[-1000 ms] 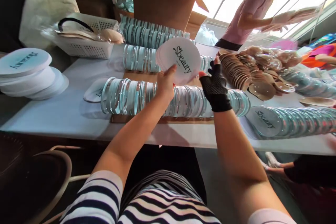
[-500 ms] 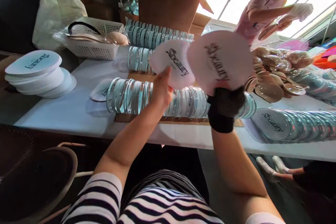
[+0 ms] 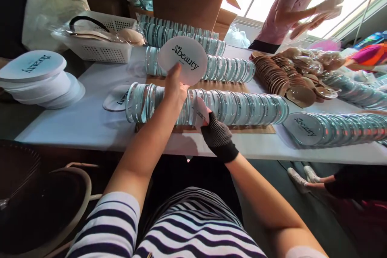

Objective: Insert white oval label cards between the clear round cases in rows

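My left hand (image 3: 174,88) holds up a stack of round white cards printed "Sbeauty" (image 3: 183,59) above the nearest row of clear round cases (image 3: 242,109). My right hand (image 3: 215,131), in a black fingerless glove, pinches one white card (image 3: 200,111) and has it down among the cases of that row, which stands on edge on a brown board (image 3: 223,130). Two more rows of clear cases (image 3: 229,68) lie behind it.
A pile of white cards (image 3: 36,78) sits at the left, a white basket (image 3: 99,44) and an open cardboard box (image 3: 187,0) at the back. Tan round pads (image 3: 281,78) are heaped at the right. A person in pink (image 3: 284,12) works across the table.
My right hand has come down from in front of me with its single card and pushed it into the front row of cases. My left hand stayed raised with its cards.
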Available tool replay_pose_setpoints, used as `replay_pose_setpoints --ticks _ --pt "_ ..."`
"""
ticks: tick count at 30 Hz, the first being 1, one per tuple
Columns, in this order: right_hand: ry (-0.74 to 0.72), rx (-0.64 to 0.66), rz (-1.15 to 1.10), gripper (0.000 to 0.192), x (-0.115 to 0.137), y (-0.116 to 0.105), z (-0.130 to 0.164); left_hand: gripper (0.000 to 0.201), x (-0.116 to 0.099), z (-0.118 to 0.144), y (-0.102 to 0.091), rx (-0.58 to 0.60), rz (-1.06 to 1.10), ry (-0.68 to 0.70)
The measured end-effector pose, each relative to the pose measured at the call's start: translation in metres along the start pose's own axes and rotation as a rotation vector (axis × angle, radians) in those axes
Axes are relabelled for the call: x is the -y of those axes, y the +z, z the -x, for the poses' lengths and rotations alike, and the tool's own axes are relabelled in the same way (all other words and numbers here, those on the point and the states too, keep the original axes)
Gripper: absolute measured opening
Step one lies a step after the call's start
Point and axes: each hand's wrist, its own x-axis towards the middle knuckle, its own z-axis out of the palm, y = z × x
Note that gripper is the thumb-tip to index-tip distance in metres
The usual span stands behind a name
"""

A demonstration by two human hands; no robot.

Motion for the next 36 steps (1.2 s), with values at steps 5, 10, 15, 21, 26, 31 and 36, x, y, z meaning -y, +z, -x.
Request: replay_pose_setpoints --ticks 5,10,15,21,26,31,36 --pt "-0.048 -0.015 -0.04 0.057 0.007 -0.004 -0.024 0.047 -0.002 0.0 0.0 -0.028 0.039 -0.002" --pt "0.002 -0.14 -0.261 0.026 -0.015 0.006 -0.022 0.052 0.002 -0.003 -0.002 0.024 0.094 0.022" --pt "-0.048 -0.01 -0.124 0.025 -0.002 0.007 -0.039 0.047 0.0 -0.005 -0.003 0.021 0.081 -0.034" --pt "-0.184 0.137 0.161 0.028 0.008 -0.003 -0.036 0.04 -0.009 -0.002 -0.001 0.008 0.024 -0.141" --pt "-0.025 0.303 -0.346 0.019 -0.002 0.0 -0.032 0.04 -0.008 0.003 0.0 0.017 0.009 -0.083" --pt "0.119 0.678 -1.377 0.054 -0.006 0.005 -0.025 0.034 -0.004 0.006 0.0 0.041 0.026 -0.012" --pt "0.014 0.705 -1.136 0.042 -0.019 -0.003 -0.037 0.038 0.0 0.006 0.002 0.007 0.018 0.082"
